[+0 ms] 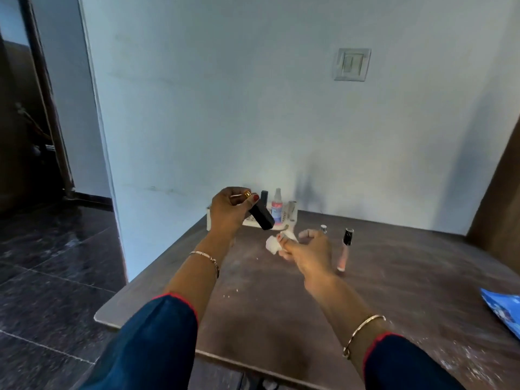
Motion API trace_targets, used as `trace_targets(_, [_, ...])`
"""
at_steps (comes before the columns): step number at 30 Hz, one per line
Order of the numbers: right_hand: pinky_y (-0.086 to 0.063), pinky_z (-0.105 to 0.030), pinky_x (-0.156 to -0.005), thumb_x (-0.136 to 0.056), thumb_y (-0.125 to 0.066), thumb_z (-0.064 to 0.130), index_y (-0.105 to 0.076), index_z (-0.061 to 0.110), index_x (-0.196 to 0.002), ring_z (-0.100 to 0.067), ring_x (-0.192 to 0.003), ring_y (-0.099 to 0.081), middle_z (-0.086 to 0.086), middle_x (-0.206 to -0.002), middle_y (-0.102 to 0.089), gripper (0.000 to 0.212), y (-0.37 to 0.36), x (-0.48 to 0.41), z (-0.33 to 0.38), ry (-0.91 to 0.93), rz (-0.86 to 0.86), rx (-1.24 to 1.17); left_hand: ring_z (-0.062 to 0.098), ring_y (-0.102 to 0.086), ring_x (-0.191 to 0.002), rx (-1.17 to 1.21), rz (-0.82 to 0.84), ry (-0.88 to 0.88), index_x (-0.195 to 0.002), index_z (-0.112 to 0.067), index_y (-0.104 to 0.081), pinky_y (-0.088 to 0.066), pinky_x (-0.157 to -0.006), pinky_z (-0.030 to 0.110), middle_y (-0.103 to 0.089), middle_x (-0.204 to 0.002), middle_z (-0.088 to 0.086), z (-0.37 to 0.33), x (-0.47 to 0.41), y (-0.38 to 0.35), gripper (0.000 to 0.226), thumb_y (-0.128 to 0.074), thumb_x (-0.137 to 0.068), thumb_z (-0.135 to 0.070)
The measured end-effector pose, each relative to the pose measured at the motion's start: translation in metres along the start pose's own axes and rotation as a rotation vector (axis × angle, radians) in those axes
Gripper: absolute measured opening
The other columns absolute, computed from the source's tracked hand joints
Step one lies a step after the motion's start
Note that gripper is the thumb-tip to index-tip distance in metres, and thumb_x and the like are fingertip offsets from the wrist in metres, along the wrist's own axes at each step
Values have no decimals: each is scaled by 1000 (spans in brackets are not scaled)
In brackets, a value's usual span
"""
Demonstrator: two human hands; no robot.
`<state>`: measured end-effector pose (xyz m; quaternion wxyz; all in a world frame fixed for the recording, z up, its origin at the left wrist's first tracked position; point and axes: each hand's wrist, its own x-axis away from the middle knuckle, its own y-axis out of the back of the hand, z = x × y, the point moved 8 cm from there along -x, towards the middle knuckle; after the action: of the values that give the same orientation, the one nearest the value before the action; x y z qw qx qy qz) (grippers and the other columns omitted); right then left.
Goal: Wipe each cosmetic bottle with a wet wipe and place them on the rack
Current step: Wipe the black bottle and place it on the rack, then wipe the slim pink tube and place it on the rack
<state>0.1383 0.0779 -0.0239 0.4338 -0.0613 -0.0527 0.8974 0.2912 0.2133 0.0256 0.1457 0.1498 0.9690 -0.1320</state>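
one black bottle (pixel 263 219) aloft near rack (pixel 210 222) edge

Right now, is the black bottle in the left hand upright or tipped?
Tipped: the left hand grips the black bottle near its gold cap, body slanting down to the right, held off the table.

The bottle (pixel 261 218) is black (gold cap (pixel 247 194)), the wipe (pixel 272 244) white, the table (pixel 281 305) brown.

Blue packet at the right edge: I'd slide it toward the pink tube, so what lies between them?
In the head view, only bare brown table, faintly dusted white, lies between the blue packet and the pink tube with the black cap.
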Motion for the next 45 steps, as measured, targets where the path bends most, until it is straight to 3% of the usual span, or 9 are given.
trace_targets(3, [-51, -17, -47, -75, -77, 4, -55, 5, -87, -26, -80, -68, -11, -94, -63, 26, -11, -28, -12, 19, 12, 156, 20, -68, -86, -233, -15, -78, -86, -14, -63, -56, -81, 33, -71, -92, 8, 4, -48, -5, 19, -78, -75, -15])
trace_targets(8, [-46, -21, -59, -72, -76, 2, -64, 19, -72, -12, -71, -62, 0, -81, -69, 21, -16, -65, -31, 50, 37, 363, 10, -60, -78, -480, -31, -122, -92, -13, -60, -39, -61, 9, -65, -89, -1, 26, -96, -16, 23, -77, -77, -17])
trace_targets(14, [-48, -21, -59, -79, -67, 3, -73, 25, -82, -12, -77, -63, 7, -86, -70, 23, -19, -91, -46, 29, 42, 357, 13, -60, -84, -565, -41, -107, -96, -8, -62, -42, -73, 21, -66, -93, 2, 63, -127, -18, 24, -76, -78, -15])
trace_targets(17, [-56, -30, -76, -83, -62, 5, -71, 22, -99, -15, -87, -65, 5, -91, -69, 25, -20, -100, -56, 2, 40, 331, 15, -61, -88, -594, -27, -116, -94, -10, -61, -44, -76, 24, -66, -95, 3, 73, -135, -21, 22, -76, -77, -15])
trace_targets(20, [-56, -41, -86, -85, -57, 2, -64, 25, -71, -20, -87, -66, 6, -80, -67, 27, -22, -105, -66, -45, 40, 323, 19, -63, -91, -625, -13, -114, -90, -13, -60, -47, -78, 27, -66, -93, 3, 82, -139, -23, 21, -76, -77, -17])
trace_targets(23, [-57, -46, -82, -83, -56, -2, -69, 22, -68, -23, -85, -69, -2, -80, -71, 31, -26, -107, -73, -66, 70, 254, 20, -63, -93, -672, 2, -114, -88, -16, -60, -50, -82, 32, -65, -91, 1, 91, -139, -25, 21, -76, -76, -20])
trace_targets(31, [-59, -31, -78, -87, -62, -1, -58, 15, -117, -17, -97, -64, -4, -110, -65, 34, -25, -102, -75, -81, 75, 205, 14, -63, -87, -691, 22, -103, -95, -12, -62, -48, -77, 27, -68, -92, 0, 92, -134, -27, 26, -77, -76, -23])
trace_targets(39, [-57, -23, -67, -87, -61, -2, -57, 13, -109, -18, -95, -66, -8, -107, -65, 27, -13, -83, -68, -89, 68, 102, 25, -48, -118, -844, -4, -291, -121, -13, -52, -39, -94, 32, -56, -124, 9, 53, -116, -36, 52, -76, -77, -28])
trace_targets(45, [-58, -21, -64, -88, -59, -3, -58, 13, -95, -18, -89, -68, -10, -98, -67, 18, 18, -46, -57, -68, 36, 29, 23, -52, -111, -809, 98, -378, -103, -23, -65, -39, -90, 34, -61, -112, 3, 8, -69, -95, 33, -75, -75, -38])
